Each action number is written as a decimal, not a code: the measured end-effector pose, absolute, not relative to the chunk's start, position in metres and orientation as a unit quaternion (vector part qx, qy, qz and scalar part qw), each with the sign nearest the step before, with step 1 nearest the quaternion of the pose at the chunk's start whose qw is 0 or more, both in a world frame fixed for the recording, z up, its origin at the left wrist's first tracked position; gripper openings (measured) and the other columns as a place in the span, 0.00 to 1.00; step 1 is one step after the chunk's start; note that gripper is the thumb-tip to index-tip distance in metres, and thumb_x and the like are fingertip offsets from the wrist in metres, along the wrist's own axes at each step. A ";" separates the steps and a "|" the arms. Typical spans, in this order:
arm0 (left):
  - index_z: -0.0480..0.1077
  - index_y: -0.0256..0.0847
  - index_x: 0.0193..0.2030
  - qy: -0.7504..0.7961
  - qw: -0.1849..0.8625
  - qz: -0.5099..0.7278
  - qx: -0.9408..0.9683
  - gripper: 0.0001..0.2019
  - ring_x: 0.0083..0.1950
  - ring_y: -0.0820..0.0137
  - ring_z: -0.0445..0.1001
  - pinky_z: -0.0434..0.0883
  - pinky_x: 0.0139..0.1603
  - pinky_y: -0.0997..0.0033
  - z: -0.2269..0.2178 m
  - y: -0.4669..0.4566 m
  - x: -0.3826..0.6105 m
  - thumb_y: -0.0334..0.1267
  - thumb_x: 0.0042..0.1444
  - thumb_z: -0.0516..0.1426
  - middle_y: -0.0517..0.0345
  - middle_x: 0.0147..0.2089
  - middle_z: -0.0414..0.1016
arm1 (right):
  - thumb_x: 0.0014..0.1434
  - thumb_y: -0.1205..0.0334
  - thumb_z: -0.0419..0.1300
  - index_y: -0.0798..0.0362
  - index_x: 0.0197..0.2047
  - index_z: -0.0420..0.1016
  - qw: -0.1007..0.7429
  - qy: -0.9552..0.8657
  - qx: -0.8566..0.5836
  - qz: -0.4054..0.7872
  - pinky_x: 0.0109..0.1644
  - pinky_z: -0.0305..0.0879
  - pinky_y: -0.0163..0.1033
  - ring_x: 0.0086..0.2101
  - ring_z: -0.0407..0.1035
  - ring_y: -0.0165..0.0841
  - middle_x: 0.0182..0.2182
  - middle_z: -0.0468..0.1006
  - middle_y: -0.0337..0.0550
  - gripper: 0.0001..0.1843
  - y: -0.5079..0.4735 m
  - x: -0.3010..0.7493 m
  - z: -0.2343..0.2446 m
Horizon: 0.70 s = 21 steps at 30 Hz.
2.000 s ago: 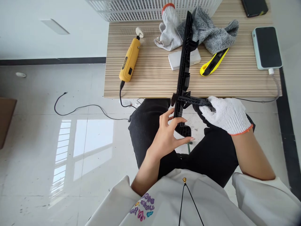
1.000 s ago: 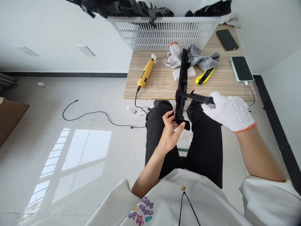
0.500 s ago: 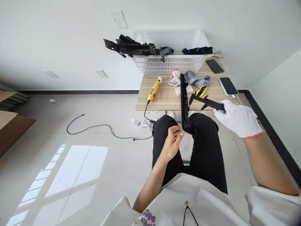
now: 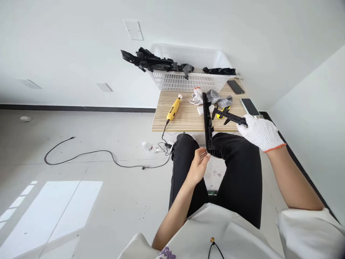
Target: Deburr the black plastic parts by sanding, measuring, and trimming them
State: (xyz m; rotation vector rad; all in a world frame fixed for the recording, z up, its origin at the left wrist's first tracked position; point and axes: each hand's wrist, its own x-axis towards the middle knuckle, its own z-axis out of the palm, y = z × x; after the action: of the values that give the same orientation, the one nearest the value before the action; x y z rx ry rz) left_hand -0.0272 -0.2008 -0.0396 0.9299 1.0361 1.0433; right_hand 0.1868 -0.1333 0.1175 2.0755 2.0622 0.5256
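Seen from the head camera. Grips the lower end of a long black plastic trim part (image 4: 207, 118) with the bare left hand (image 4: 198, 166), fingers (image 4: 204, 155) curled narrow about it, above the gap between the black-trousered knees (image 4: 242, 169). Holds the part nearly upright, its top end reaching up in front of the striped wooden table (image 4: 185, 120). Clasps a black vernier caliper (image 4: 230, 117) in the white-gloved right hand (image 4: 260, 133), fingers closed round the beam's near end, the beam slanting up and left toward the part. Carries the caliper's jaws just right of the part, open a little; cannot tell whether touching it. Finds on the table, from the left: a yellow rotary tool (image 4: 173, 109) with its cord dropping off the front edge, a white knit glove (image 4: 196, 96) with an orange cuff, a grey cloth (image 4: 221, 98) beside it, a small white block (image 4: 200, 110) partly behind the part, a yellow utility knife (image 4: 228, 107) mostly hidden behind the caliper, and a phone in a pale case (image 4: 250, 107) near the right edge. Shows a second, dark phone (image 4: 235, 86) further back, beside a white slatted basket (image 4: 188, 82) at the table's far side. Shows black plastic parts (image 4: 153, 61) piled in the basket and sticking out over its left rim. Takes in, on the pale floor, a black cable (image 4: 81, 155) snaking left of the knees and a small plastic bottle (image 4: 147, 146) near the table's front left corner.
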 end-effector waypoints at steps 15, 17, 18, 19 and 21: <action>0.72 0.40 0.50 0.400 0.760 0.469 0.207 0.20 0.34 0.70 0.75 0.75 0.42 0.67 -0.039 -0.152 0.024 0.53 0.59 0.62 0.63 0.31 0.71 | 0.68 0.40 0.45 0.55 0.53 0.75 0.072 0.718 0.676 0.148 0.34 0.52 0.41 0.37 0.78 0.51 0.34 0.83 0.60 0.31 0.014 0.195 0.106; 0.73 0.41 0.48 0.398 0.755 0.471 0.224 0.21 0.29 0.71 0.71 0.76 0.37 0.67 -0.043 -0.154 0.021 0.55 0.57 0.63 0.68 0.25 0.63 | 0.67 0.40 0.46 0.57 0.52 0.75 0.076 0.726 0.665 0.158 0.34 0.51 0.41 0.37 0.78 0.50 0.35 0.82 0.61 0.31 0.027 0.196 0.098; 0.73 0.41 0.47 0.402 0.753 0.467 0.229 0.21 0.28 0.71 0.69 0.76 0.35 0.67 -0.045 -0.155 0.019 0.56 0.56 0.63 0.69 0.25 0.62 | 0.67 0.41 0.46 0.57 0.52 0.76 0.079 0.728 0.661 0.163 0.34 0.50 0.41 0.37 0.77 0.50 0.35 0.82 0.62 0.30 0.031 0.197 0.095; 0.73 0.40 0.46 0.408 0.752 0.462 0.233 0.21 0.27 0.72 0.68 0.76 0.34 0.67 -0.046 -0.156 0.016 0.56 0.56 0.63 0.69 0.24 0.61 | 0.67 0.42 0.46 0.58 0.51 0.75 0.081 0.731 0.657 0.167 0.34 0.49 0.41 0.37 0.77 0.49 0.35 0.82 0.62 0.30 0.034 0.198 0.092; 0.72 0.39 0.45 0.424 0.742 0.457 0.246 0.21 0.26 0.72 0.67 0.76 0.32 0.67 -0.048 -0.156 0.012 0.55 0.56 0.63 0.69 0.23 0.61 | 0.68 0.45 0.46 0.59 0.52 0.75 0.089 0.736 0.651 0.163 0.34 0.46 0.41 0.35 0.76 0.47 0.35 0.82 0.63 0.28 0.038 0.200 0.089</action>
State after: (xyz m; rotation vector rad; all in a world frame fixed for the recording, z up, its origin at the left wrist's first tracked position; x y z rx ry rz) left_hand 0.0124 -0.1560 -0.0482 0.5394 0.9290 1.0014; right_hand 0.1995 0.0375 0.0889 1.9373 2.1894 0.4837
